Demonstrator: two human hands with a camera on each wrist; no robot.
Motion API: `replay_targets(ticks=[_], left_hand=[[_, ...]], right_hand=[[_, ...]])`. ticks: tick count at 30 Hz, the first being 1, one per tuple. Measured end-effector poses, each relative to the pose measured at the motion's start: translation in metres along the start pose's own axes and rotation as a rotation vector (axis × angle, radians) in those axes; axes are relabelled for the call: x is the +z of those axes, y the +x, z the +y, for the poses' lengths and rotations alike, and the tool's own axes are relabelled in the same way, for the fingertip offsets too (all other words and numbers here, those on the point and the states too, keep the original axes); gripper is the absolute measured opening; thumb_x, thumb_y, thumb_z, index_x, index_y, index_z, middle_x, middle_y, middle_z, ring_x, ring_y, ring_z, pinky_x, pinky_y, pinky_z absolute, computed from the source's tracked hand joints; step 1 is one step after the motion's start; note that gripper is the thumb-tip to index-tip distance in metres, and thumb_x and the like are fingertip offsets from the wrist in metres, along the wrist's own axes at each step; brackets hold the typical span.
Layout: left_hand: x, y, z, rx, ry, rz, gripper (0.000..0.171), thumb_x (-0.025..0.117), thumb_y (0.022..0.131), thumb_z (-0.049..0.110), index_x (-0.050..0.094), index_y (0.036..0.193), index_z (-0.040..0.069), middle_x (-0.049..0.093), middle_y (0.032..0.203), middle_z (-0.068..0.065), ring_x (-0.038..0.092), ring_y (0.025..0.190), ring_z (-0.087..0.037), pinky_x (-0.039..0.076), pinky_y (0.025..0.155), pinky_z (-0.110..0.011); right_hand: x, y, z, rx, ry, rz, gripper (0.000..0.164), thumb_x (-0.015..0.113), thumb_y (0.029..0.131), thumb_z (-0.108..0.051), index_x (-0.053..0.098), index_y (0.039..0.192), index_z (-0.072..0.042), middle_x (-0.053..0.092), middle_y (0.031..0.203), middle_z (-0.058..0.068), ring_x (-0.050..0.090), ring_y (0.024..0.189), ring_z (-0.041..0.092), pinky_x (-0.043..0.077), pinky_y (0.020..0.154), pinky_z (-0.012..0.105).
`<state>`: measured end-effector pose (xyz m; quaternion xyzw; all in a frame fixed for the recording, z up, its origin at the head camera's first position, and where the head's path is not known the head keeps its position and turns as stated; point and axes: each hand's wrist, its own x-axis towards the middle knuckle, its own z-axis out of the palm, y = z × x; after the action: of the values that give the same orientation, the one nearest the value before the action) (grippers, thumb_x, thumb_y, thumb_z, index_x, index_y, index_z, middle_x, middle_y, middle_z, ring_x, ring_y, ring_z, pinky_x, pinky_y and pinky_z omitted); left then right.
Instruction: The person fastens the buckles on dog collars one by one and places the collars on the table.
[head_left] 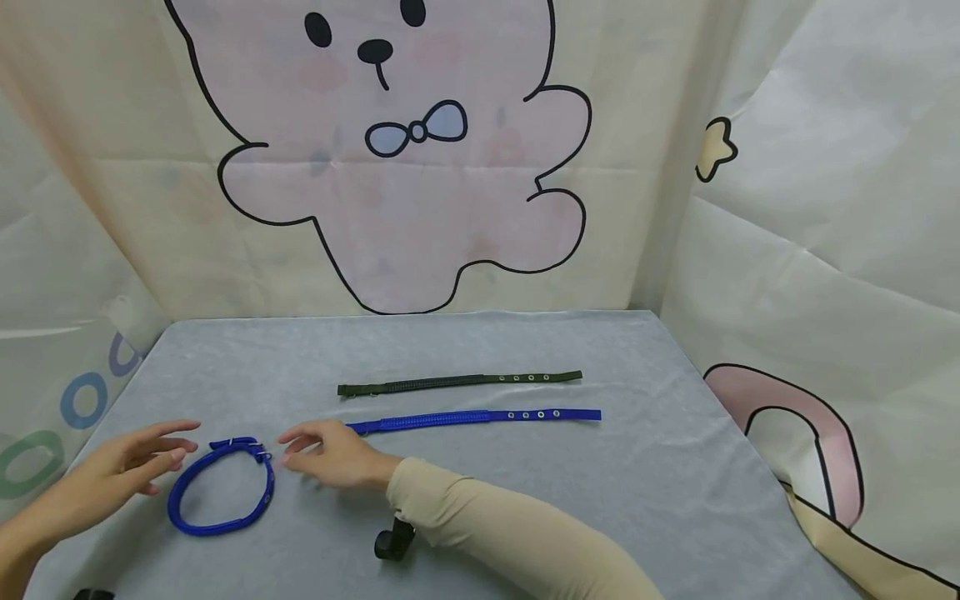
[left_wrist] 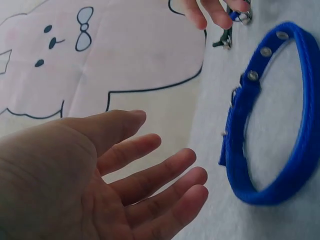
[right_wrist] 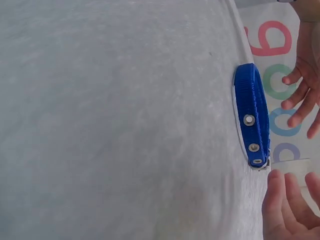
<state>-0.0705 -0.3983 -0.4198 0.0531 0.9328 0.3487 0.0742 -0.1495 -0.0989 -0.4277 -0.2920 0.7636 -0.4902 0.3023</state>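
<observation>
A blue collar, buckled into a loop with metal eyelets, lies on the table between the two hands. To its left is my left hand, fingers loosely spread and holding nothing; in the left wrist view the collar sits just beyond the fingertips. My right hand is on the loop's other side with its fingers relaxed and apart from it. Behind the right hand a second blue collar lies stretched out flat, its left end partly hidden by that hand. A dark green collar lies straight and roughly parallel behind it.
The table has a grey cloth cover. Behind it hangs a curtain printed with a bear, and printed sheets close off both sides. A small black device shows under the right sleeve.
</observation>
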Motion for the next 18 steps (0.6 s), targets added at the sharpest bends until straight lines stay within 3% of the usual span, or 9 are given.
replay_targets(ticks=[4, 6, 13, 18], left_hand=[[0.003, 0.001, 0.01, 0.023, 0.01, 0.032, 0.048, 0.05, 0.108, 0.02, 0.042, 0.146, -0.007, 0.063, 0.129, -0.034, 0.06, 0.092, 0.014, 0.055, 0.063, -0.027], [0.005, 0.003, 0.013, 0.046, 0.012, 0.057, 0.046, 0.051, 0.107, 0.019, 0.045, 0.145, -0.005, 0.069, 0.125, -0.023, 0.06, 0.092, 0.013, 0.054, 0.063, -0.026], [0.016, 0.007, 0.025, 0.109, -0.003, 0.096, 0.041, 0.054, 0.106, 0.018, 0.051, 0.143, 0.002, 0.071, 0.123, -0.014, 0.059, 0.098, 0.015, 0.055, 0.064, -0.026], [0.019, 0.011, 0.038, 0.14, -0.019, 0.138, 0.037, 0.055, 0.105, 0.019, 0.055, 0.14, 0.007, 0.065, 0.115, 0.028, 0.059, 0.099, 0.014, 0.056, 0.065, -0.026]], right_hand=[[-0.006, -0.004, 0.005, -0.046, -0.001, -0.04, 0.033, 0.061, 0.103, -0.022, 0.065, 0.133, -0.01, 0.07, 0.122, -0.001, 0.067, 0.093, -0.001, 0.054, 0.074, 0.018], [-0.01, -0.007, 0.008, -0.067, 0.011, -0.057, 0.034, 0.06, 0.103, -0.022, 0.064, 0.134, -0.009, 0.07, 0.124, 0.001, 0.068, 0.092, -0.002, 0.054, 0.074, 0.017], [-0.031, -0.023, 0.012, -0.113, 0.047, -0.064, 0.036, 0.058, 0.103, -0.023, 0.062, 0.136, -0.007, 0.07, 0.124, 0.004, 0.068, 0.09, -0.001, 0.052, 0.075, 0.018], [-0.047, -0.033, 0.012, -0.148, 0.06, -0.04, 0.037, 0.059, 0.103, -0.022, 0.062, 0.136, -0.008, 0.069, 0.125, 0.014, 0.068, 0.089, 0.001, 0.054, 0.082, 0.019]])
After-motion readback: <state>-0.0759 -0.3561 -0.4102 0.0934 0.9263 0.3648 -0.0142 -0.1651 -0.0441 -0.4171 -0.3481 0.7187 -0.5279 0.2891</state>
